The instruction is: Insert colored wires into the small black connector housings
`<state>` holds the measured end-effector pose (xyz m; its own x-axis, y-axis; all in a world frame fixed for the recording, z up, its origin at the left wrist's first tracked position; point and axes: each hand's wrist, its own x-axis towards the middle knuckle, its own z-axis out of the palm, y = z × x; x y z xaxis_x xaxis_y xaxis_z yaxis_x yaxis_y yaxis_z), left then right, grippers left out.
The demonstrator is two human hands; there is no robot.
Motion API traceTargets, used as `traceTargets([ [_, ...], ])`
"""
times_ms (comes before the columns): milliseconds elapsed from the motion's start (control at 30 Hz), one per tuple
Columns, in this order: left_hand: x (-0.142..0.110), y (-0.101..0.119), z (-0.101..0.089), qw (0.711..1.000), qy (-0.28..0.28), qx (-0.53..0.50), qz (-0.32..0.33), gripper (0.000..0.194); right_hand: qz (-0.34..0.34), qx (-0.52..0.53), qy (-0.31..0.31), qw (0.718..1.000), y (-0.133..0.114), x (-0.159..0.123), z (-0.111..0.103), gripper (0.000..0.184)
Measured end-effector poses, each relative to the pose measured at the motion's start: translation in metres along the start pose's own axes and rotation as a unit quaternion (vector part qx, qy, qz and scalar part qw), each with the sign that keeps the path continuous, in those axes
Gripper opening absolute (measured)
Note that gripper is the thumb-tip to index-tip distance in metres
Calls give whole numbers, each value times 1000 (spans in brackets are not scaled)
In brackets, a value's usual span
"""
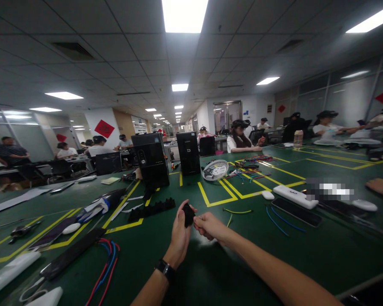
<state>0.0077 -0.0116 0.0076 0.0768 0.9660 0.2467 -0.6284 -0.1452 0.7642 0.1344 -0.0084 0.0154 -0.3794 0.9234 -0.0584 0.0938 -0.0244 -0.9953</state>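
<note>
Across the head view, green tabletop point(242, 255) marked with yellow tape point(221, 202), in a long office with lit ceiling panels. At lower centre, small black piece point(189, 215) raised above the tabletop between both hands. Left hand point(178, 233) closed around the piece, thumb on one side and fingers on the other. Right hand point(209, 225) curled, with thumb and fingertips pinched at the piece's lower right edge; anything finer between those tips too small to tell. Judging from the two-handed grip, work on the piece in progress; finished and remaining parts impossible to tell apart. Just left of centre, dark jagged strip point(161, 208) lying flat. Right of the hands, loose green wire point(239, 211) and blue wires point(284, 219), near a dark phone point(296, 211). At lower left, red and blue wires point(110, 263). Beyond the hands, two black computer towers point(151, 161) point(188, 154) upright, partly blocking sight of the far side, with a white perforated basket point(215, 170) beside the right one. Around the hands themselves, no obvious obstruction.
</note>
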Motion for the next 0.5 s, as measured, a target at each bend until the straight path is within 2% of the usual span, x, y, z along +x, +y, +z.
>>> traceTargets([
  [133,-1,-3,0,999,24,-12,-17,48,-26,22,31,999,7,2,3,40],
  [300,0,4,-6,996,-22,77,-47,52,20,31,-66,997,12,3,-10,40],
  [400,3,12,-11,988,-30,146,-48,53,26,15,-81,996,10,1,-14,39],
  [500,6,18,-15,984,-29,172,-31,47,14,16,-96,995,6,-2,-11,40],
])
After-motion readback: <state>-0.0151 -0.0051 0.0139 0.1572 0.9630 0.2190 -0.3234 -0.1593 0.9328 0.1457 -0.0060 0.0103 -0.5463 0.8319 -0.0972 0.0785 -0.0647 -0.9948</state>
